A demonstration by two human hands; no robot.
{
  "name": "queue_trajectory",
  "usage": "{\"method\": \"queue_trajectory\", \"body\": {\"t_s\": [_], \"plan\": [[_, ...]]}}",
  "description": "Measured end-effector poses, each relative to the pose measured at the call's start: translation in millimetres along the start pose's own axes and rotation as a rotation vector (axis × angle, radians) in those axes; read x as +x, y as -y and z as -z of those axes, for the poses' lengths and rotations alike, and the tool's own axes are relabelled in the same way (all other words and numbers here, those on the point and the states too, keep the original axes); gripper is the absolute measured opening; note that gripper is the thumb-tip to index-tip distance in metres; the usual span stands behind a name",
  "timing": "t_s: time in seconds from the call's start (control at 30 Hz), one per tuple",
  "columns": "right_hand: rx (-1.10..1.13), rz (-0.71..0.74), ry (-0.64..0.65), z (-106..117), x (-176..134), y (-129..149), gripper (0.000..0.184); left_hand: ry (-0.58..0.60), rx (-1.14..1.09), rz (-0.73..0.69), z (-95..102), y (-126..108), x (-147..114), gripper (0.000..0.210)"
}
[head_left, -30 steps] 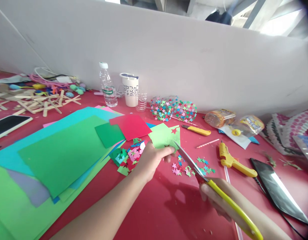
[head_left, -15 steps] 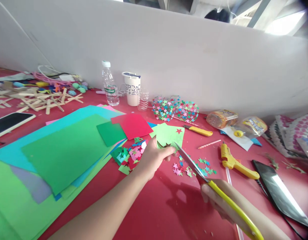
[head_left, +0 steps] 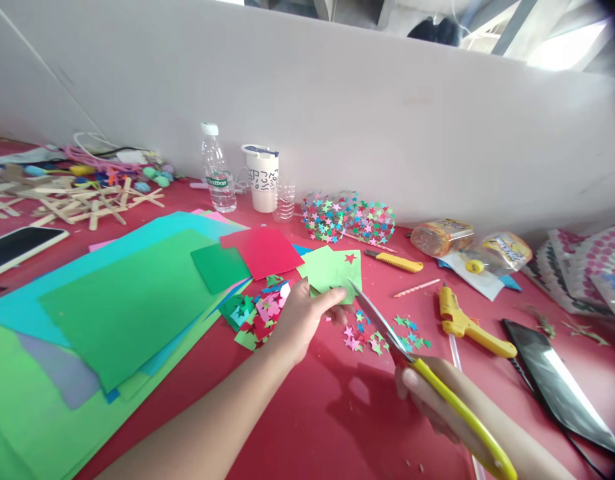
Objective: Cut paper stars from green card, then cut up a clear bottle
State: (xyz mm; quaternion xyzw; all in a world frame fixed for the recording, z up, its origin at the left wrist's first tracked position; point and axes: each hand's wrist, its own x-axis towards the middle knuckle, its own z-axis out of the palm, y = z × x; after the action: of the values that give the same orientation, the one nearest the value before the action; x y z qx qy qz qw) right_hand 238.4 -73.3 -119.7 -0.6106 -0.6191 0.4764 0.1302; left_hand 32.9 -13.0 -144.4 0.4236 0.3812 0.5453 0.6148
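Note:
My left hand (head_left: 304, 310) is closed on a light green sheet of paper (head_left: 327, 269), thumb on top, in the middle of the view. Through a star-shaped hole near the sheet's far right corner, red shows. My right hand (head_left: 427, 390) grips scissors (head_left: 457, 400) with yellow handles, and their nearly closed blades point up and left. The blade tips are at the sheet's right side; I cannot tell whether they touch it. Small paper stars (head_left: 370, 333) lie under the blades. Colored paper scraps (head_left: 262, 310) are left of my left hand.
Large colored sheets (head_left: 127, 300) cover the left side. Behind are a water bottle (head_left: 220, 173), a cup (head_left: 264, 180) and star-covered clear plastic pieces (head_left: 327, 217). A yellow cutter (head_left: 397, 261), a glue gun (head_left: 470, 327) and a black tablet-like device (head_left: 557, 380) lie right.
The held green sheet has turned flatter toward me, so more of its face shows above my left thumb. My right hand and the scissors have shifted slightly left.

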Motion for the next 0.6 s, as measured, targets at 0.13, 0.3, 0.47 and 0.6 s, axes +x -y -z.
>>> {"method": "queue_trajectory", "body": {"t_s": [0.13,0.3,0.47,0.6], "plan": [[0.05,0.053,0.043,-0.1,-0.4,-5.4,0.069,-0.021,-0.055,0.021,-4.9,4.5,-3.6,0.014],[0.174,0.0,0.028,-10.5,-1.7,-15.9,0.066,-0.118,-0.15,0.006,-12.3,9.0,-8.4,0.011],[0.316,-0.068,0.044,-24.4,-3.7,-24.7,0.062,-0.203,-0.209,0.019,-17.9,9.4,-12.4,0.016],[0.366,-0.072,0.034,-30.5,-5.0,-24.4,0.061,-0.2,-0.242,0.022,-20.1,9.4,-14.4,0.022]]}}
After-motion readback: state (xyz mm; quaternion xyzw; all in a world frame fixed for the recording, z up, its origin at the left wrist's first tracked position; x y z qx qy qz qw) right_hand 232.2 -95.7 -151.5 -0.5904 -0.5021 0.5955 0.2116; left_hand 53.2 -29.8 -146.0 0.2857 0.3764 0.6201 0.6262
